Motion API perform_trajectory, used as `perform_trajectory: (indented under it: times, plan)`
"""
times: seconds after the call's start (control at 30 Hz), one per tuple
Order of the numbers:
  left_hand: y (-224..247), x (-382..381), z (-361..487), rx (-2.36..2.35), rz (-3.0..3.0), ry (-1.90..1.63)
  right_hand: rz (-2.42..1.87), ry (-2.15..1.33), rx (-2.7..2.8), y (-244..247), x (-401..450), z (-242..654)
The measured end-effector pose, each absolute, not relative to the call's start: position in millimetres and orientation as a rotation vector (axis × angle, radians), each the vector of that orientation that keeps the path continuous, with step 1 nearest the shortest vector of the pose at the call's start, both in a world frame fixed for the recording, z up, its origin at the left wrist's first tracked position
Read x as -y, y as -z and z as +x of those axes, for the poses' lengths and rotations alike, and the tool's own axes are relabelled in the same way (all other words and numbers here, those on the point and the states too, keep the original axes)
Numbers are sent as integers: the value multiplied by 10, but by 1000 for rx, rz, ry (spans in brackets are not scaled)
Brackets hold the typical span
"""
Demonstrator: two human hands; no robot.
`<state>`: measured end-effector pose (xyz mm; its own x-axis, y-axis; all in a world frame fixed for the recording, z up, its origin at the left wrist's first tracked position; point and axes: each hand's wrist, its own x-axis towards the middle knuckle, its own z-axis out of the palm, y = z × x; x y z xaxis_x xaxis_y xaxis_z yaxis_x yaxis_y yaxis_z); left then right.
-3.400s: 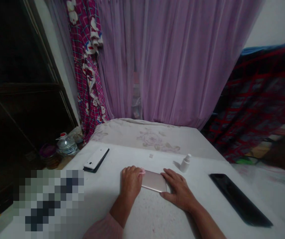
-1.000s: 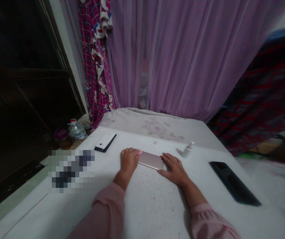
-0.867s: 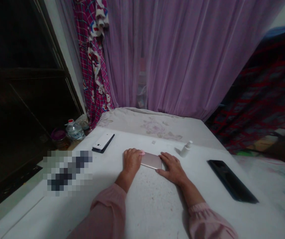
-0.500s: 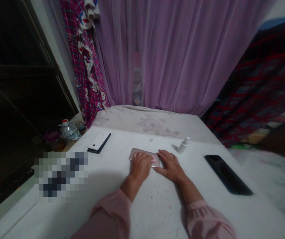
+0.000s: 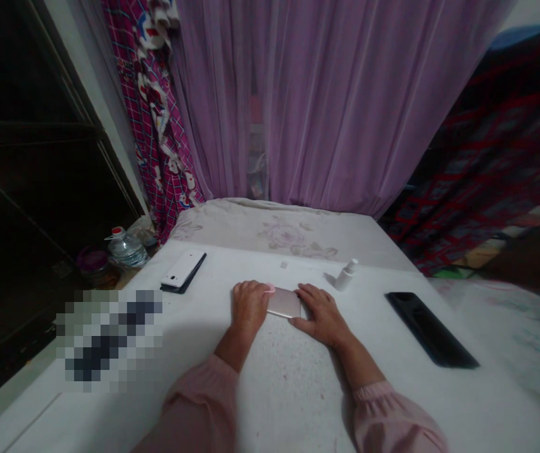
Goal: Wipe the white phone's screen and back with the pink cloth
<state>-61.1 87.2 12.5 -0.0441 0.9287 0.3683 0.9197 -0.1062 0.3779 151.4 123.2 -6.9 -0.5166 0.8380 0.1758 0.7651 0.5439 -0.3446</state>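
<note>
A rose-gold smartphone [image 5: 285, 303] lies flat on the white surface [image 5: 289, 390]. My left hand [image 5: 250, 304] is over its left end, fingers closed around a small, round-edged pink pad [image 5: 269, 289]. Most of that pad is hidden under the palm, so its exact kind does not show. At the phone's right end my right hand [image 5: 320, 314] grips the edge, thumb at the near corner and fingers at the far one. Just beyond the right hand stands a small white spray bottle [image 5: 346, 275].
Left of the hands, a white phone [image 5: 184, 269] lies on a dark one [image 5: 195, 279]. A black phone [image 5: 430, 330] rests at the right. Behind the table hangs a purple curtain [image 5: 345, 107]. A water bottle [image 5: 128, 248] stands beyond the left edge.
My left hand has slid left across the phone with the pink pad, uncovering the phone's middle. The right hand keeps its hold on the right end.
</note>
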Motion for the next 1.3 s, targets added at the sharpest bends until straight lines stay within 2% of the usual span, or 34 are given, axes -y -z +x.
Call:
perform_trajectory:
  times: [0.27,0.5,0.63,1.03,1.3]
  plan:
    - [-141,-821,-353,-1837,2322,-793,-1336,-329,2452,77,-1218,1507]
    - [-168,-908,-834,-2204,2117,-823,-1350,-345,2414,80,-1217,1516]
    - [-170,-901,-889,-2257,2081,-805,-1346,-338,2413,87,-1226,1521]
    - [-114,-791,-319,-1817,2355,-771,-1356,-313,2416,105,-1230,1513]
    - [-144,-929,-785,-2160,2102,-830,-1338,-324,2427,107,-1241,1529]
